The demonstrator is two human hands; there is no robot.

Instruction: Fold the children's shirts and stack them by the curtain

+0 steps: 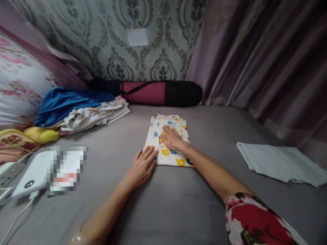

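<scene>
With the folded printed garment (153, 134) as the centre of the dial, the nearest thing is the flowered sleeve (258, 221), low toward five o'clock, from which the right forearm slants up across the grey bed (176, 204).

The white power bank (35, 178) lies between eight and nine o'clock, a cable plugged into its near end. A pixelated item (67, 168) sits just beside it; what it is cannot be told. Both are well apart from the garment, which leaves working room around it.

The left hand (144, 166) rests at seven to eight o'clock, palm down, fingertips over the garment's near left corner and the rest on the sheet. It appears to steady that corner. Its fingers are stretched out with only small gaps and grip nothing. The right hand (171, 137) lies flat near the dial's centre, probably to press the layers level. Its fingers are extended and slightly spread, touching the cloth without pinching any of it.

A pale folded cloth (281, 163) lies at three o'clock, well apart, perhaps set there to be out of the way.

Farther off, at ten o'clock, a blue garment (68, 103) and a whitish garment (94, 117) are heaped loosely together. Beyond, a long pink-and-black bag (145, 93) runs along the foot of the patterned wall (163, 64), from about ten to one o'clock.
</scene>
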